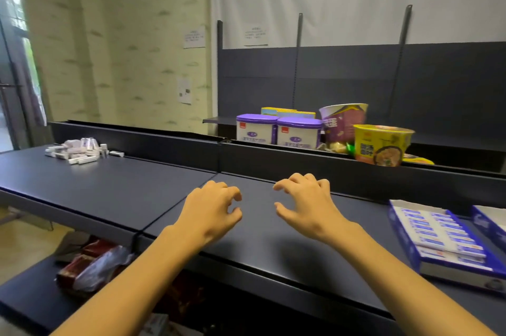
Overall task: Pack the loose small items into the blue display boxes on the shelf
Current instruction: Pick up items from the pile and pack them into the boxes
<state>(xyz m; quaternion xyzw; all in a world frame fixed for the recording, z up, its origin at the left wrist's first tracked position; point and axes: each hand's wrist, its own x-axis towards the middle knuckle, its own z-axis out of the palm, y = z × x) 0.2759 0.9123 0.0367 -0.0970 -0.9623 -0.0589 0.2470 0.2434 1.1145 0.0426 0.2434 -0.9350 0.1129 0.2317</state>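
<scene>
A heap of small white and lilac packets (79,150) lies loose at the far left of the dark shelf (115,187). At the right edge sits a blue display box (405,246) filled with rows of such packets, and a second blue box (487,222) shows partly beside it. My left hand (212,212) and my right hand (306,205) hover side by side over the bare middle of the shelf. Both hold nothing, with fingers curled and apart.
Behind the shelf's back rail stand two purple-lidded tubs (276,131), a purple noodle cup (342,123) and a yellow noodle bowl (382,144). A lower shelf at the left holds red packages in clear plastic (90,267).
</scene>
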